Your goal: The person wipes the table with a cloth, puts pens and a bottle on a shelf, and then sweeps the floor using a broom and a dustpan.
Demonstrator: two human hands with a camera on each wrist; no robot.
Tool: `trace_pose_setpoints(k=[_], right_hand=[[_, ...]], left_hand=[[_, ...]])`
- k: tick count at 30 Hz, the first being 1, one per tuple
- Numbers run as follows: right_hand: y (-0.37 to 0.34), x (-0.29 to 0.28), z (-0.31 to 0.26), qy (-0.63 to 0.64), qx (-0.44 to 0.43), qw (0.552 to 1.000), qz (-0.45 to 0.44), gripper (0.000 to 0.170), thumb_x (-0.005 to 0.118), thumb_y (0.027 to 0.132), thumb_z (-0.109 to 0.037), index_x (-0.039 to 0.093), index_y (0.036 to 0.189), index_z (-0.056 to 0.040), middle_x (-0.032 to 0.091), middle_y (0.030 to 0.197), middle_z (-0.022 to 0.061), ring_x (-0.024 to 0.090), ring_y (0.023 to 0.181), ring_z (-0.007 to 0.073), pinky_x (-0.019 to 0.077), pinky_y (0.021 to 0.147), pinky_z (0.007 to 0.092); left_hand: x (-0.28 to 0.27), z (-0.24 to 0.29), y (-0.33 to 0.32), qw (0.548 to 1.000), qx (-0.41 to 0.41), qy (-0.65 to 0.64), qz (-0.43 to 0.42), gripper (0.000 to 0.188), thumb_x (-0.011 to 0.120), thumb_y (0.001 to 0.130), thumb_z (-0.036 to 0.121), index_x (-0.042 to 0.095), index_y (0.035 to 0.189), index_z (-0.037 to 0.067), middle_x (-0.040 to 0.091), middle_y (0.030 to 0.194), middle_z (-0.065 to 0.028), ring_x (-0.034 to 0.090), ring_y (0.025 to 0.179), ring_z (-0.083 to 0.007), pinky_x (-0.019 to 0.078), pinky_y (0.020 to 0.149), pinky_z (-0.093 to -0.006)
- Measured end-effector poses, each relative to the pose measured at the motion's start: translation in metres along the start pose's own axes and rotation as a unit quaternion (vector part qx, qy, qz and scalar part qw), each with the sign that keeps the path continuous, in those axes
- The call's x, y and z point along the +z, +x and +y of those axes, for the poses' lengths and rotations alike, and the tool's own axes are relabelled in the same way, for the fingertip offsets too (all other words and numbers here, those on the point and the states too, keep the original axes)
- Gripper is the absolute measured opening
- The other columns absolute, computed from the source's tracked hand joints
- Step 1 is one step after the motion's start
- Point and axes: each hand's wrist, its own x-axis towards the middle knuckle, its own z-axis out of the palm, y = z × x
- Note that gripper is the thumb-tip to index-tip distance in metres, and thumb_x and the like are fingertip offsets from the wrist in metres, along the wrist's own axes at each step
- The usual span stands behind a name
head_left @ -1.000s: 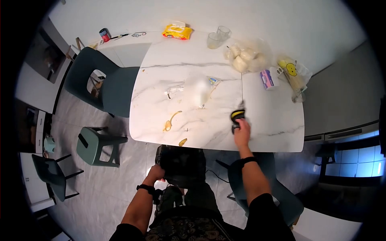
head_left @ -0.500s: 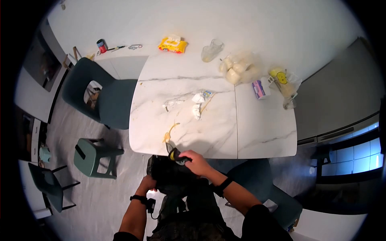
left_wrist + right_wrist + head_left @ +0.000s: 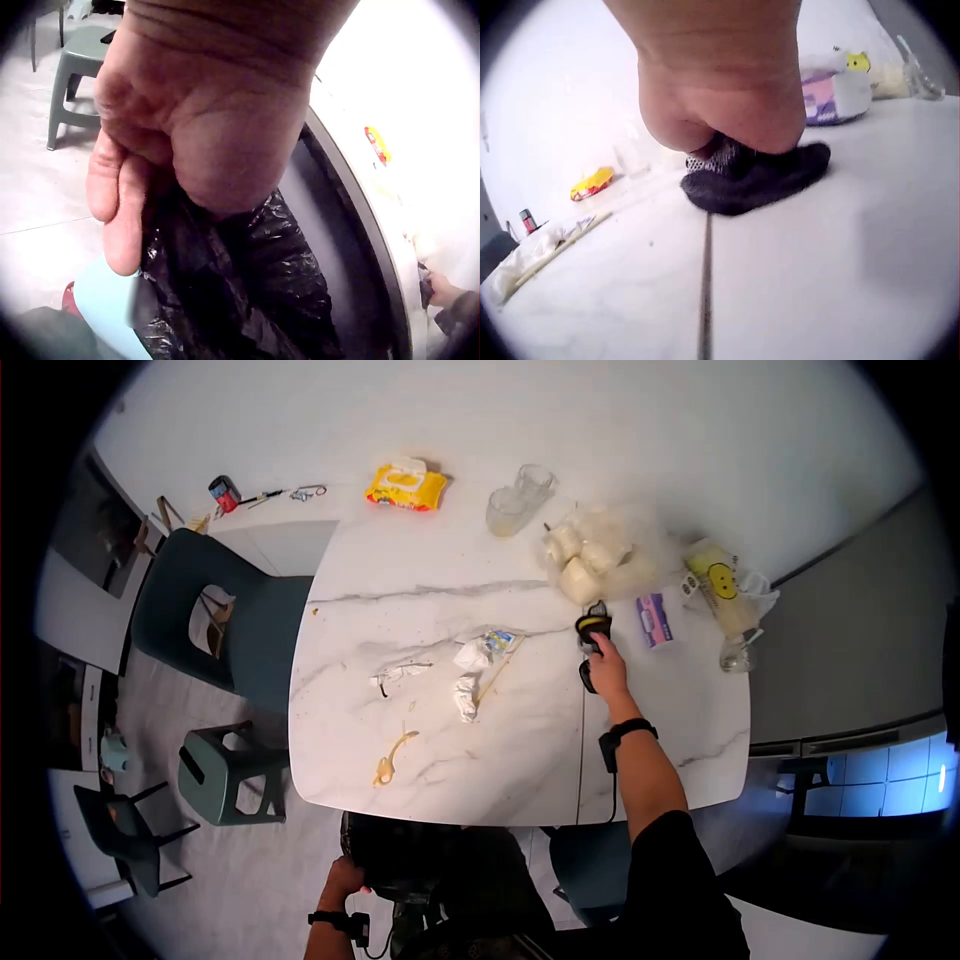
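In the head view my left hand (image 3: 343, 878) holds a black plastic bag (image 3: 380, 850) below the table's front edge. The left wrist view shows the fingers at the crumpled top of that bag (image 3: 240, 292). Out over the right half of the table, my right hand (image 3: 608, 668) grips a black hand-held tool (image 3: 592, 625) with a yellow band, whose exact kind I cannot tell. In the right wrist view the tool's dark rounded end (image 3: 757, 184) shows below the palm, over the table seam; the fingers are largely hidden. A clear bag of pale buns (image 3: 585, 560) lies just beyond the tool.
White crumpled tissues (image 3: 466, 695), a thin stick (image 3: 500, 670) and a yellowish peel (image 3: 393, 757) lie on the marble-patterned table (image 3: 520, 760). Yellow wipes (image 3: 406, 485), two glasses (image 3: 507, 510) and a purple pack (image 3: 655, 620) stand farther back. Chairs (image 3: 205, 620) and a stool (image 3: 232, 770) are left.
My right hand swung with the tool from the table's right side to the front edge above the bag, then back out rightward. The brownish scrap at the front edge is gone. My left hand stays at the bag.
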Motion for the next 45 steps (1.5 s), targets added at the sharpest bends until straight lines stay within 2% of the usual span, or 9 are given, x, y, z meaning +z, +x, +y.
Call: trace_pose_setpoints(k=[2, 15, 18, 24, 34, 35, 38, 42, 45], right_hand=[[0.005, 0.017, -0.037, 0.001, -0.047, 0.998, -0.033, 0.041, 0.048, 0.084, -0.005, 0.055, 0.125, -0.0089, 0.051, 0.133, 0.0156, 0.046, 0.124, 0.0331, 0.0379, 0.103, 0.0399], [-0.042, 0.094, -0.151, 0.156, -0.224, 0.953, -0.133, 0.031, 0.051, 0.075, 0.000, 0.065, 0.102, -0.0040, 0.064, 0.112, 0.0153, 0.059, 0.105, 0.0336, 0.0467, 0.092, 0.0375], [-0.083, 0.100, -0.166, 0.183, -0.203, 0.953, -0.131, 0.031, 0.051, 0.075, 0.001, 0.066, 0.101, -0.0036, 0.065, 0.110, 0.0152, 0.059, 0.104, 0.0334, 0.0469, 0.092, 0.0377], [-0.195, 0.104, -0.206, 0.110, -0.234, 0.960, -0.110, 0.033, 0.052, 0.077, 0.002, 0.062, 0.107, -0.0061, 0.062, 0.113, 0.0132, 0.056, 0.107, 0.0340, 0.0433, 0.094, 0.0416], [-0.329, 0.103, -0.243, 0.166, -0.175, 0.956, -0.169, 0.033, 0.050, 0.082, 0.002, 0.060, 0.113, -0.0073, 0.061, 0.112, 0.0147, 0.053, 0.108, 0.0360, 0.0437, 0.093, 0.0411], [-0.334, 0.103, -0.241, 0.171, -0.184, 0.954, -0.165, 0.033, 0.052, 0.084, 0.000, 0.059, 0.115, -0.0065, 0.063, 0.107, 0.0117, 0.057, 0.100, 0.0282, 0.0454, 0.090, 0.0363], [-0.337, 0.098, -0.229, 0.279, 0.032, 0.931, -0.232, 0.032, 0.052, 0.088, -0.003, 0.058, 0.120, -0.0053, 0.063, 0.106, 0.0076, 0.058, 0.096, 0.0173, 0.0454, 0.087, 0.0305], [-0.294, 0.059, -0.219, 0.422, 0.143, 0.876, -0.184, 0.042, 0.050, 0.090, -0.004, 0.048, 0.132, 0.0015, 0.060, 0.114, 0.0064, 0.054, 0.099, 0.0118, 0.0438, 0.087, 0.0256], [-0.240, 0.024, -0.209, 0.457, 0.133, 0.873, -0.109, 0.040, 0.051, 0.091, -0.005, 0.049, 0.131, 0.0011, 0.061, 0.111, 0.0064, 0.056, 0.096, 0.0116, 0.0439, 0.086, 0.0248]], left_hand=[[0.007, -0.004, -0.003, 0.999, -0.018, -0.036, -0.017, 0.027, 0.057, 0.074, 0.024, 0.068, 0.075, 0.000, 0.067, 0.077, -0.0212, 0.066, 0.077, -0.0379, 0.0536, 0.078, -0.0434], [-0.007, 0.039, -0.035, 0.993, -0.019, -0.091, 0.072, 0.025, 0.051, 0.075, 0.017, 0.064, 0.066, -0.001, 0.065, 0.062, -0.0155, 0.067, 0.068, -0.0348, 0.0546, 0.073, -0.0434], [0.018, 0.011, -0.012, 0.987, 0.102, 0.104, 0.062, 0.025, 0.049, 0.077, 0.015, 0.065, 0.071, -0.003, 0.065, 0.062, -0.0163, 0.068, 0.067, -0.0329, 0.0553, 0.073, -0.0399], [0.013, 0.035, -0.022, 0.983, -0.037, -0.171, 0.058, 0.022, 0.056, 0.077, 0.016, 0.066, 0.072, -0.003, 0.066, 0.072, -0.0197, 0.067, 0.081, -0.0340, 0.0531, 0.077, -0.0396], [0.042, 0.015, -0.003, 0.989, 0.130, 0.044, 0.049, 0.026, 0.056, 0.076, 0.025, 0.072, 0.078, 0.006, 0.067, 0.081, -0.0211, 0.066, 0.080, -0.0388, 0.0540, 0.076, -0.0439], [0.040, 0.017, -0.006, 0.987, 0.137, 0.064, 0.051, 0.026, 0.056, 0.076, 0.026, 0.072, 0.078, 0.006, 0.067, 0.081, -0.0210, 0.066, 0.080, -0.0385, 0.0541, 0.076, -0.0438], [0.039, 0.015, -0.006, 0.994, 0.098, -0.012, 0.044, 0.025, 0.057, 0.077, 0.025, 0.072, 0.081, 0.005, 0.067, 0.084, -0.0220, 0.066, 0.082, -0.0379, 0.0539, 0.078, -0.0429], [0.027, 0.020, -0.017, 0.992, 0.112, 0.057, 0.028, 0.025, 0.056, 0.078, 0.023, 0.071, 0.084, 0.004, 0.067, 0.087, -0.0236, 0.066, 0.085, -0.0383, 0.0534, 0.081, -0.0415], [0.047, 0.009, -0.007, 0.979, -0.037, -0.187, 0.072, 0.026, 0.056, 0.078, 0.024, 0.071, 0.085, 0.004, 0.067, 0.090, -0.0239, 0.065, 0.087, -0.0397, 0.0526, 0.083, -0.0419]])
